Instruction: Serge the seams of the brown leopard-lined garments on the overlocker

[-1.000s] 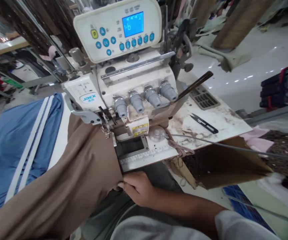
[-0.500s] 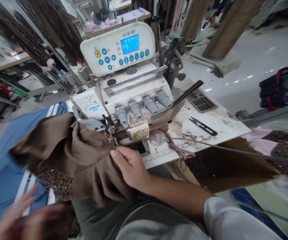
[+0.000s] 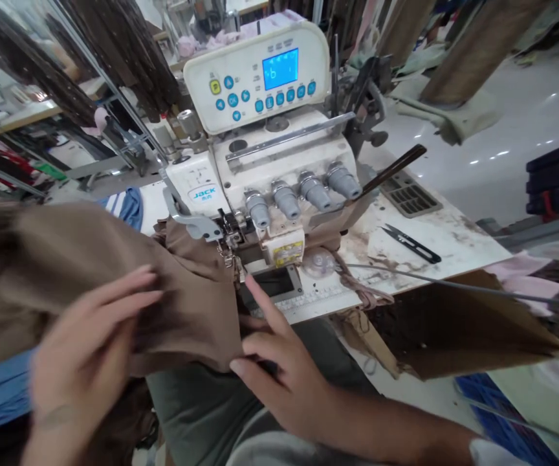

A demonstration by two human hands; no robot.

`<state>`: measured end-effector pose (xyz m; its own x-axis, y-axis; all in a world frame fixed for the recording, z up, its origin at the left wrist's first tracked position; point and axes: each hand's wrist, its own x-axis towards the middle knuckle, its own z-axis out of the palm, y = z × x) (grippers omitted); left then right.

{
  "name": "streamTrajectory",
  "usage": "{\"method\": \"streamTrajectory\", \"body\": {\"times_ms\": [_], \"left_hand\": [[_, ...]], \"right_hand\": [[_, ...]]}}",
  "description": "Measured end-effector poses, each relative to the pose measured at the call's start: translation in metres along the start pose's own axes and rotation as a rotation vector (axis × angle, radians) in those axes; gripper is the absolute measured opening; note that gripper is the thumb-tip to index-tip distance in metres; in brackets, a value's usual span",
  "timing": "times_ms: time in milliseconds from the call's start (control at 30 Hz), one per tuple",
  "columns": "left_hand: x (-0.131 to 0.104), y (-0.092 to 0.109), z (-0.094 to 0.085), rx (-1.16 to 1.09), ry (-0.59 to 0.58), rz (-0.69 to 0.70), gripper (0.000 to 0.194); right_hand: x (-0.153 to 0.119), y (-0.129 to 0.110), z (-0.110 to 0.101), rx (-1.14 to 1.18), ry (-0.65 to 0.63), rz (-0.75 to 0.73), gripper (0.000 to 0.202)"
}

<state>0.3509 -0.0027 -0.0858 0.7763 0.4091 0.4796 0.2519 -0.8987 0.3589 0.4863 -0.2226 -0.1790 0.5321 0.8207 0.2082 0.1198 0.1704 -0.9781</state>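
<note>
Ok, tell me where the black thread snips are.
In the head view, the black thread snips lie on the white tabletop, right of the sewing machine, just nearer the camera than the slotted grille.

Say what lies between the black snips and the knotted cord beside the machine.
Between the black snips and the knotted cord, a grey cable crosses the stained tabletop, as the head view shows.

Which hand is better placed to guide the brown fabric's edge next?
Probably the right hand, touching the brown fabric, index fingertip near the presser foot; the left hand is farther out.
</note>
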Motion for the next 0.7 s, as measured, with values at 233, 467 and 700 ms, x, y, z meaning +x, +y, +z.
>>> {"method": "streamTrajectory", "body": {"times_ms": [233,467,700], "left_hand": [[0.029,0.02,0.075,0.004,-0.051,0.323,0.018],[0.025,0.022,0.081,0.045,-0.02,0.366,0.018],[0.018,0.032,0.075,0.218,-0.042,0.451,0.053]], "right_hand": [[0.017,0.029,-0.004,-0.01,-0.076,0.003,0.021],[0.031,0.059,-0.012,-0.047,-0.113,-0.154,0.055],[0.025,0.072,-0.007,-0.136,-0.069,-0.25,0.061]]}}
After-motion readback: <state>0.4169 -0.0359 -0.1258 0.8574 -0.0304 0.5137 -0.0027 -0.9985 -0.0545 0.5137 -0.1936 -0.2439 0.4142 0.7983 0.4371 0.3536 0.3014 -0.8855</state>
